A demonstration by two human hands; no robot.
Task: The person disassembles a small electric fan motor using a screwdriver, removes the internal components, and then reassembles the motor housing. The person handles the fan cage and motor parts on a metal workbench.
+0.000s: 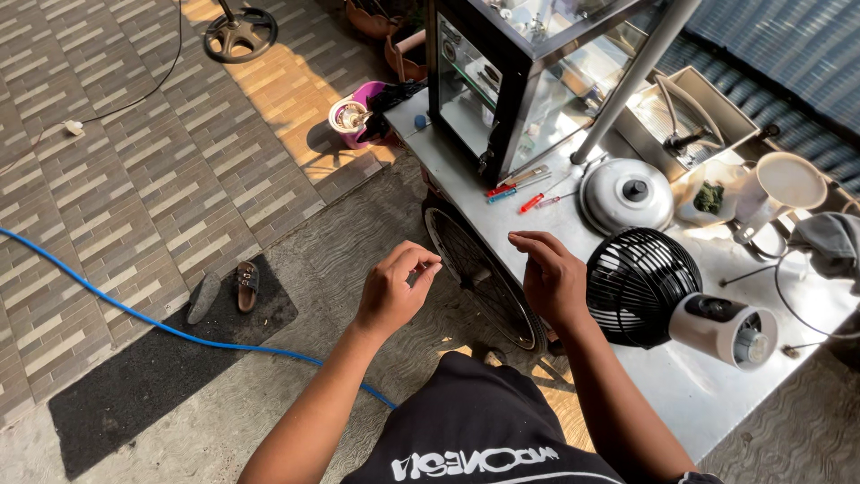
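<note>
My left hand (pixel 394 289) is raised over the ground beside the cart, thumb and forefinger pinched together; nothing shows between them. My right hand (pixel 551 278) hovers at the cart's edge with fingers loosely curled and apart, holding nothing. Just to its right, a small fan with a black grille (pixel 638 285) and a white motor body (pixel 727 328) lies on its side on the metal cart top (pixel 708 394). Red- and blue-handled screwdrivers (pixel 518 184) lie on the cart top beyond my right hand.
A round metal lid (pixel 627 194), a white mug (pixel 781 186) and a glass display case (pixel 515 76) stand on the cart. The cart's spoked wheel (pixel 484 278) is below my hands. A blue hose (pixel 134 309), sandals (pixel 246 285) on a black mat and a pink bucket (pixel 358 112) are on the ground.
</note>
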